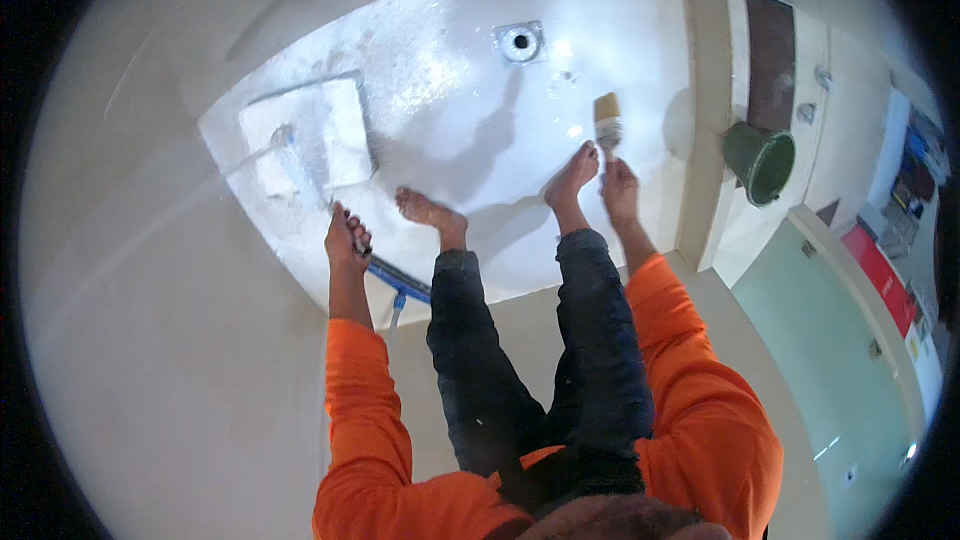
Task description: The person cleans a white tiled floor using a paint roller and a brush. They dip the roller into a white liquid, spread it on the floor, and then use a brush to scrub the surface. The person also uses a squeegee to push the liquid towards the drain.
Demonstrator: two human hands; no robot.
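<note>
My left hand is closed around a small dark-handled thing, mostly covered by the fingers, that looks like a hand sprayer. From its front a pale streak of water runs onto a white square block on the wet floor. My right hand grips the handle of a wide flat paintbrush, with its tan bristles pointing away from me. The brush is just above or at the floor, beside my right foot; I cannot tell whether it touches.
A round floor drain lies at the far middle. Behind my left hand a blue squeegee lies by the wall. A low ledge bounds the right side, with a green bucket beyond it. A frosted glass door stands at right.
</note>
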